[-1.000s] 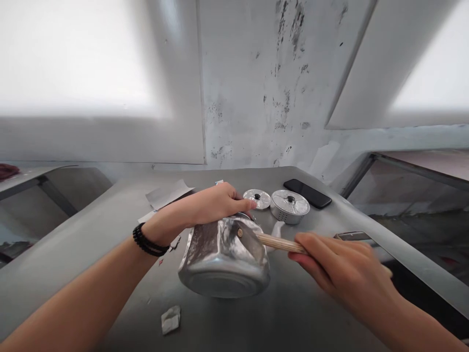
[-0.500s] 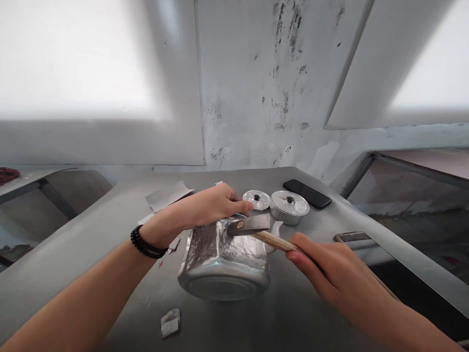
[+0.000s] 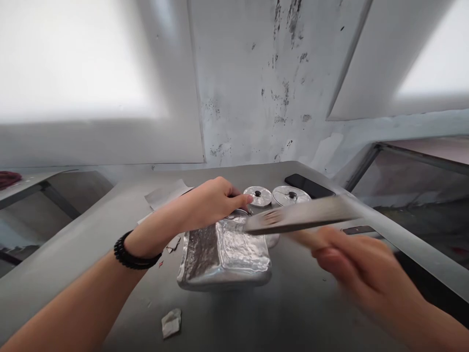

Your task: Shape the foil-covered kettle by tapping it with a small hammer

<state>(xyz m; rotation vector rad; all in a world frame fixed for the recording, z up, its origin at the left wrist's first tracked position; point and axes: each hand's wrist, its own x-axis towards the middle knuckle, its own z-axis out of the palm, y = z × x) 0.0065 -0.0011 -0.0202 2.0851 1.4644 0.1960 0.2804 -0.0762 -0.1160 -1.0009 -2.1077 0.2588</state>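
A dented silver metal teapot (image 3: 227,259) lies on its side on the table, its base toward me and its pale spout to the right, mostly covered. My left hand (image 3: 210,203) is closed at the pot's far end, thumb out along the rim, most fingers hidden behind it. My right hand (image 3: 348,259) grips the wooden handle of a hammer (image 3: 300,215). The hammer's metal head is blurred by motion and hovers over the pot's right side, apart from it as far as I can see. Beyond the pot sit two round silver lids (image 3: 257,194) with black knobs.
A black phone (image 3: 308,185) lies at the back right. Sheets of paper (image 3: 166,193) are at the back left, and a crumpled scrap (image 3: 171,322) lies near the front. Dark flat things line the right side. A stained wall (image 3: 256,122) rises behind the table.
The hammer has lifted off the pot and swung right, toward me, its head now turned and blurred. My left hand stays at the pot's far end. The pot has tipped slightly, showing less base.
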